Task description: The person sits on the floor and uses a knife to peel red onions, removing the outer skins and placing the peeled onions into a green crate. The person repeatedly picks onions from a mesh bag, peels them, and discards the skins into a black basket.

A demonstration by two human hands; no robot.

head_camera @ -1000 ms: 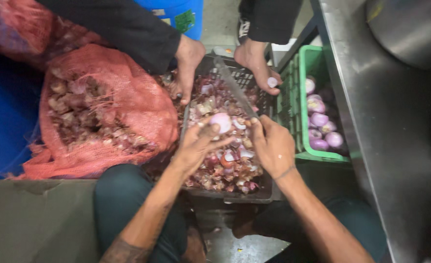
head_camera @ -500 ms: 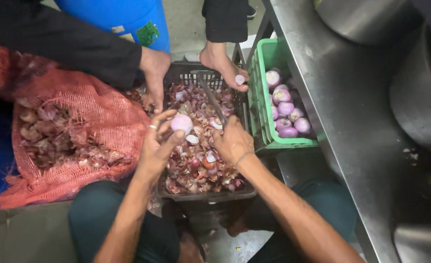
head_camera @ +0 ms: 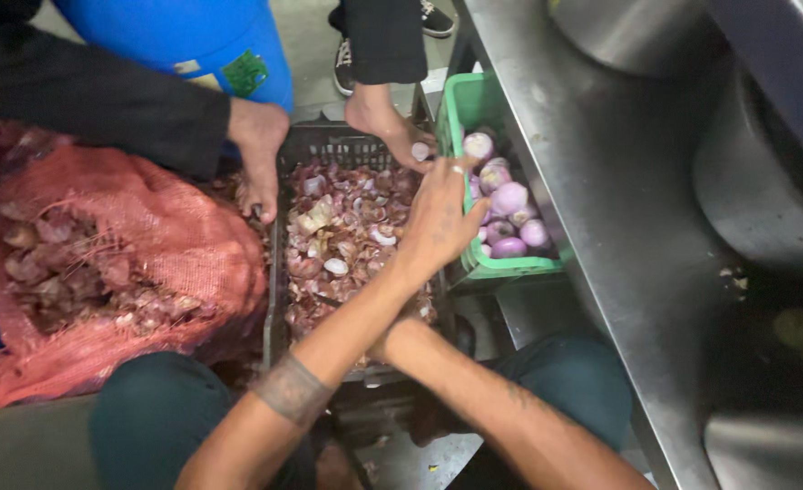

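over the green crate [head_camera: 460, 118], left hand [head_camera: 438, 222] beside peeled onions [head_camera: 509, 197].

Floor: grey concrete [head_camera: 315, 36] under me, scuffed and dim
Counter: a stainless steel bench [head_camera: 619, 181] along my right, smudged
On it: big steel pots [head_camera: 637, 32], rounded, only partly in view
Light: flat and indoor, dull sheen on the metal

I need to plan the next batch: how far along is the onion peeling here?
Done: several peeled onions lie in the green crate, and skins fill the dark crate. In hand: the left hand reaches over the green crate's edge; the right hand is hidden beneath that arm. Left: the red mesh sack holds many unpeeled onions, so much remains.
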